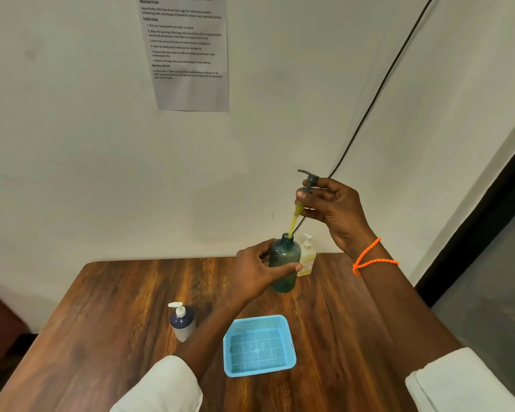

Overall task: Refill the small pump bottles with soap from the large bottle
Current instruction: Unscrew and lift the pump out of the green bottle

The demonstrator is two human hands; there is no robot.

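Observation:
My left hand [257, 273] grips a dark green translucent bottle [284, 264] held above the wooden table [101, 322]. My right hand [332, 209] pinches its grey pump head [309, 181], lifted well above the bottle's open neck. The pump's tube [295, 220], coated in yellow soap, still reaches down into the neck. Behind the green bottle stands a pale yellow pump bottle [307, 257]. A dark blue bottle with a white pump [182, 321] stands at the left of the table.
An empty light blue mesh basket [259, 346] sits near the table's front. A printed sheet [188, 52] hangs on the wall, and a black cable [378, 90] runs down the wall behind my right hand.

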